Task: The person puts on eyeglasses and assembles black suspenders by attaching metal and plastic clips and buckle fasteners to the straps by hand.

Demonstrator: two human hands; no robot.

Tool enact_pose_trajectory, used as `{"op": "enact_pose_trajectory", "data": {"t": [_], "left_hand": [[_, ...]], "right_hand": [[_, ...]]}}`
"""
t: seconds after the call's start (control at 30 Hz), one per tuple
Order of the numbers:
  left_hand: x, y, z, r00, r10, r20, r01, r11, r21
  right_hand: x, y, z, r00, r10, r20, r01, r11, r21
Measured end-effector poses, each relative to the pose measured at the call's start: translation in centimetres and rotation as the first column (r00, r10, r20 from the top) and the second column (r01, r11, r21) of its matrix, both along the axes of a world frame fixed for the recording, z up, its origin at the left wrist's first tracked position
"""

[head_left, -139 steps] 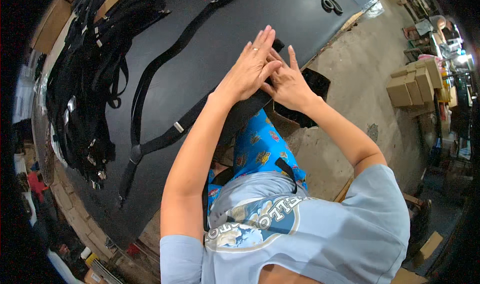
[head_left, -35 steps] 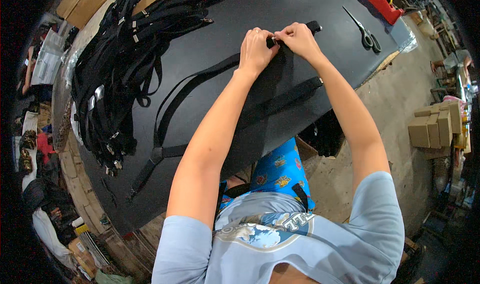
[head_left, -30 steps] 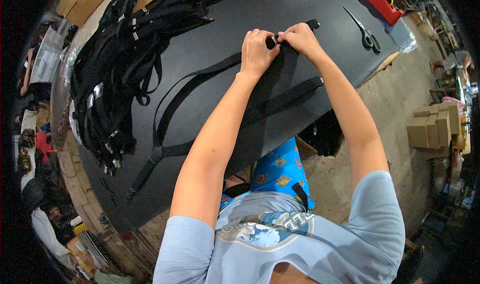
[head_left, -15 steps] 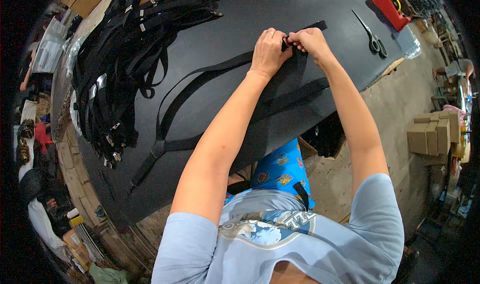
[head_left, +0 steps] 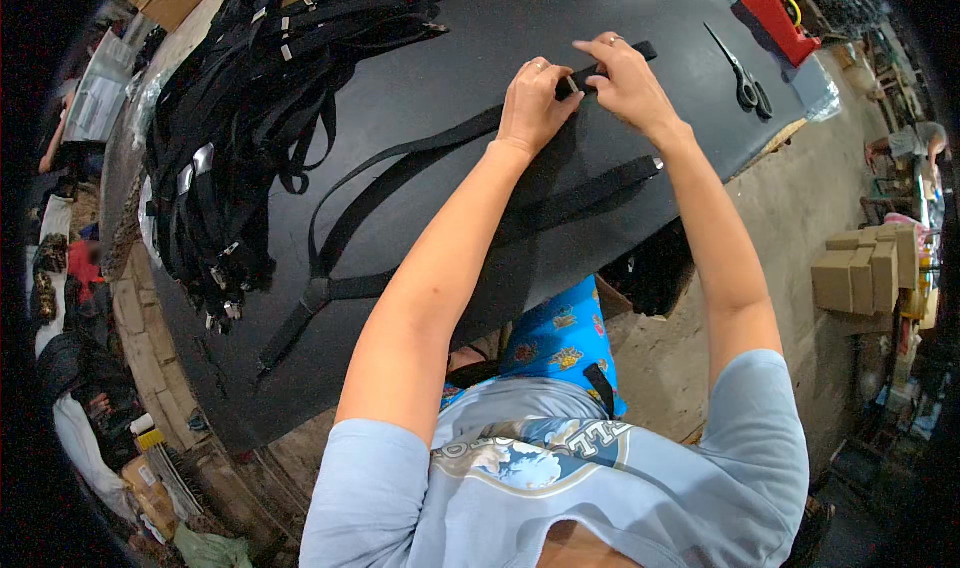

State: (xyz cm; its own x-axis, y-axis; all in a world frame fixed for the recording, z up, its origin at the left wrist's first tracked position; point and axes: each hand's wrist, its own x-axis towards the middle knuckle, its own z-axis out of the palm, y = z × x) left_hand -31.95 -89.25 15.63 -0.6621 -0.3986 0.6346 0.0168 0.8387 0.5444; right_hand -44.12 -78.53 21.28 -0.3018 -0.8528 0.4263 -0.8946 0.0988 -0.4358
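- Black Y-shaped strap (head_left: pixel 360 198), one; laid on the dark table (head_left: pixel 600 8), its junction piece (head_left: pixel 318 291) to the left; upper arm running beneath both hands, lower arm (head_left: pixel 580 206) lying apart, nearer the body.
- Left hand (head_left: pixel 537 103), thumb and fingers closed on the upper arm of the strap, at a small metal piece (head_left: pixel 573 85); a firm pinch right beside the metal seems best, to keep the webbing from slipping.
- Right hand (head_left: pixel 630 80), thumb and forefinger apart, just beside the metal; contact with the strap cannot be told; a light grip here would likely serve better than a hard tug.
- Webbing, best kept flat and untwisted through the metal; edges square, slack drawn evenly.
- Scissors (head_left: pixel 742 78), at right, apart from the hands; heaped black straps (head_left: pixel 230 138), at left, best kept clear of the working length.
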Motion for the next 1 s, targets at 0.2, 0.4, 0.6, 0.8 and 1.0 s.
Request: {"op": "enact_pose_trajectory", "data": {"t": [0.2, 0.4, 0.6, 0.8, 1.0], "left_hand": [[-0.7, 0.3, 2.3, 0.998, -0.005, 0.063, 0.005, 1.000, 0.002], [1.8, -1.4, 5.1, 0.973, -0.021, 0.228, -0.011, 0.990, 0.138], [7.5, -5.6, 6.0, 0.872, -0.145, 0.467, 0.050, 0.977, 0.208], [15.9, -8.8, 4.7, 0.847, -0.243, 0.473, -0.011, 0.882, 0.472], [20.5, -7.9, 5.6, 0.872, -0.329, 0.361, -0.073, 0.642, 0.763]], "right_hand": [[-3.2, 0.9, -0.1, 0.963, 0.226, -0.150, -0.204, 0.967, 0.150], [-2.2, 0.6, 3.8, 0.962, 0.273, 0.020, -0.271, 0.939, 0.212], [-4.0, 0.5, 4.7, 0.984, 0.178, -0.008, -0.174, 0.973, 0.150], [-7.1, 0.4, 3.7, 0.995, 0.084, -0.047, -0.079, 0.992, 0.095], [-7.2, -0.1, 3.7, 0.976, 0.049, 0.213, -0.103, 0.964, 0.247]]}}
